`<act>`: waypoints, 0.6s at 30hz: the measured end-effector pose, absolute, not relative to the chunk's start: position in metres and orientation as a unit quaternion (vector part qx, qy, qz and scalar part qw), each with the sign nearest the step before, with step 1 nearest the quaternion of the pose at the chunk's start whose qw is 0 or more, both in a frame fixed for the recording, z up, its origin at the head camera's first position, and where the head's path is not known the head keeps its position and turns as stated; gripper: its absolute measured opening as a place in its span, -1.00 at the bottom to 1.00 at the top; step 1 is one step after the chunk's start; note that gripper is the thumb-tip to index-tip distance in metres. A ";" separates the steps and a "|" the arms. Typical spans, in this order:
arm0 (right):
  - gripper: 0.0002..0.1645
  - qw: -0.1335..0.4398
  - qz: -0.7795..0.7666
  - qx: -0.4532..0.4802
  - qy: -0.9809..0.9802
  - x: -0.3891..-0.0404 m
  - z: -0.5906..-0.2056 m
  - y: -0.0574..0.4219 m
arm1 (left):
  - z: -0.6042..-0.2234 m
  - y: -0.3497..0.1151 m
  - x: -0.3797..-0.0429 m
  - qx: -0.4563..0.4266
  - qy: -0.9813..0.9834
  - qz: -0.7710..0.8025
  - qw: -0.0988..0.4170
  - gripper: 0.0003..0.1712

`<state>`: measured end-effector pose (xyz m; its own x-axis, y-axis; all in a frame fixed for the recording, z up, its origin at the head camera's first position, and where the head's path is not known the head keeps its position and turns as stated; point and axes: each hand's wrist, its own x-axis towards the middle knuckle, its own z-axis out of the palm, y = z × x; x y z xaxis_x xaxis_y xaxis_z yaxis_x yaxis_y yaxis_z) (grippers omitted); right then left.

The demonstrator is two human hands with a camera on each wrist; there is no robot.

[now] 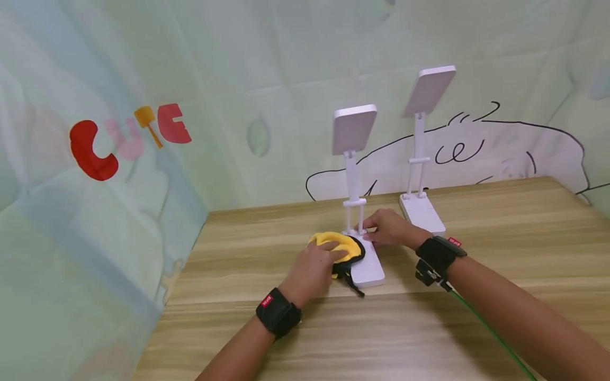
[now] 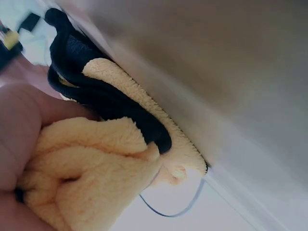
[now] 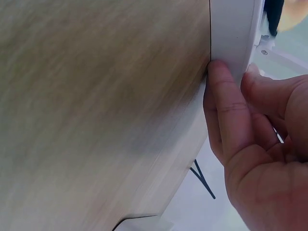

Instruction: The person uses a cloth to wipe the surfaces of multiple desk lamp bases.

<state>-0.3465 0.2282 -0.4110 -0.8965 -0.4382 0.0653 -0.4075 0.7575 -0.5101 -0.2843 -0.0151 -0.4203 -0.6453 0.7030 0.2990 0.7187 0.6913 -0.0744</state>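
Observation:
My left hand (image 1: 312,270) holds a yellow plush cloth with black edging (image 1: 351,246) against the base of the nearer white phone stand (image 1: 370,272). The cloth is bunched under the fingers in the left wrist view, its yellow pile (image 2: 96,168) folded over, and a black strap trails from it in the head view. At the back right of the same base, my right hand (image 1: 393,227) holds the edge. Seen from the right wrist, the fingertips touch the base's side wall (image 3: 233,38) and the thumb is at its top edge. The stand is upright with its plate tilted.
A second white phone stand (image 1: 421,211) stands behind and to the right, close to my right wrist. The wood-grain table (image 1: 229,328) meets a printed fabric backdrop (image 1: 286,132) at the back and left. A green cable (image 1: 491,330) runs along my right forearm.

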 end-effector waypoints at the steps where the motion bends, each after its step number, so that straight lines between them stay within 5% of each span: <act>1: -0.70 0.030 -0.266 -0.227 0.936 -0.347 -0.411 0.227 | -0.420 -0.015 -0.291 -0.385 -0.910 -0.028 0.153 -0.47; 10: -0.71 0.026 -0.259 -0.222 0.940 -0.344 -0.412 0.223 | -0.418 -0.009 -0.326 -0.335 -0.931 -0.093 0.109 -0.51; 18: -0.76 0.009 -0.254 -0.210 0.944 -0.339 -0.412 0.222 | -0.418 -0.013 -0.315 -0.371 -0.920 -0.073 0.106 -0.49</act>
<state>-0.3395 0.2221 -0.4119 -0.9114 -0.4015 0.0903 -0.3925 0.7822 -0.4839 -0.3151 -0.0128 -0.4176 -0.7015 0.6677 0.2490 0.6985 0.7135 0.0546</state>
